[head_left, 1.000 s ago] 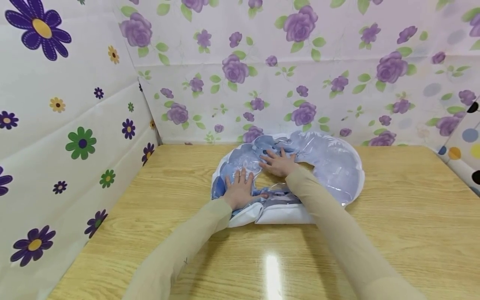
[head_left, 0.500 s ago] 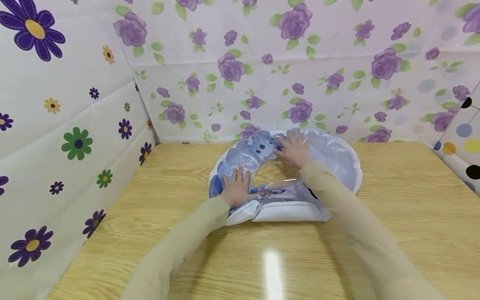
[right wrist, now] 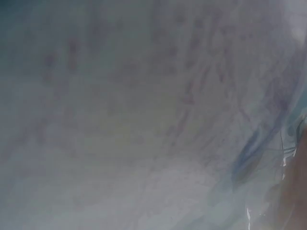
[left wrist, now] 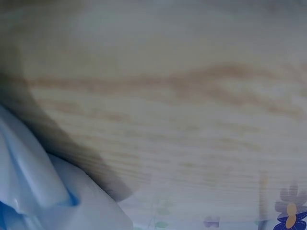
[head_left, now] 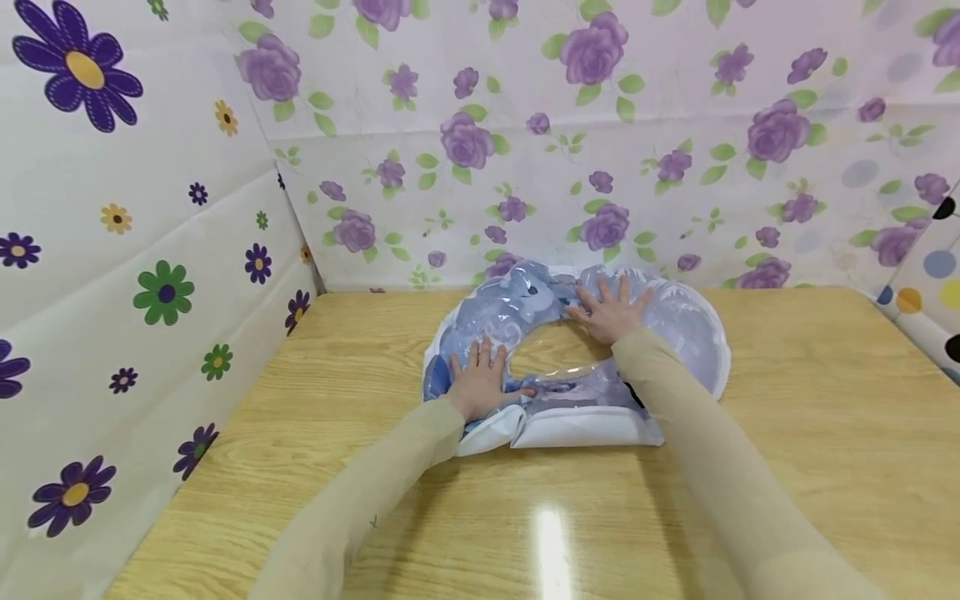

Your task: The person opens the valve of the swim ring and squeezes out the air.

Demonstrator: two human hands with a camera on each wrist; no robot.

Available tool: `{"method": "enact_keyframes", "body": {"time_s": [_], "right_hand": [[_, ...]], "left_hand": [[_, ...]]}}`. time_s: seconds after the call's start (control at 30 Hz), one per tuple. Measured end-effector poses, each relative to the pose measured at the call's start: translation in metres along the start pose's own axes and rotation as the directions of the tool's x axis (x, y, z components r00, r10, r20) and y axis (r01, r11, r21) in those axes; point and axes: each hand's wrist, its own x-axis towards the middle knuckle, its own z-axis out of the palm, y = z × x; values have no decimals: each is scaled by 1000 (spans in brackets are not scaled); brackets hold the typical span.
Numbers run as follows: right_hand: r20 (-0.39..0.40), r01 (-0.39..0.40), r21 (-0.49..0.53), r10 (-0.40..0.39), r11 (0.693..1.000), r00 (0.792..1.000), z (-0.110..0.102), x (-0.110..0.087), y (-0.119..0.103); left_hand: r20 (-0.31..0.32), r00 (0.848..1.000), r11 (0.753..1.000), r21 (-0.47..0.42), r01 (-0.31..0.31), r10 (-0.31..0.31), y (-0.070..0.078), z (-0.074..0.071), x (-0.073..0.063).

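A pale blue and lilac inflatable swim ring (head_left: 686,333), limp and wrinkled, lies on the table around an oval hole. Its clear printed top shows an animal figure at the far side, and its near edge is folded over with white vinyl outward. My left hand (head_left: 480,387) rests with fingers spread on the ring's near left part. On the far right part, just behind the hole, my right hand (head_left: 613,312) presses down, fingers splayed. White-blue folds (left wrist: 57,191) of the ring fill the lower left of the left wrist view. The right wrist view is mostly blurred vinyl.
The ring lies on a wood-grain table (head_left: 360,358), near its back edge. Behind it hangs a cloth with purple roses (head_left: 465,142), and a flowered white cloth (head_left: 165,292) borders the left side. A dotted cloth (head_left: 937,267) stands at the right.
My right hand has slid from the hole's far left edge rightward onto the ring's far right part, uncovering the animal print. My left hand has stayed in place.
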Motion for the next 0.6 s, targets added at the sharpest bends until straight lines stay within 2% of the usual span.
{"method": "enact_keyframes", "body": {"time_s": [0.07,0.27,0.6], "right_hand": [[26,-12,24,11,1000,1000,2,0,3],[20,-55,146,53,988,998,3,5,3],[96,-97,176,81,980,992,9,9,8]], "left_hand": [[5,1000,1000,-4,-7,7,1,0,0],[-9,1000,1000,3,12,-12,-1,-3,0],[-5,1000,1000,-11,-4,4,1,1,1]]}}
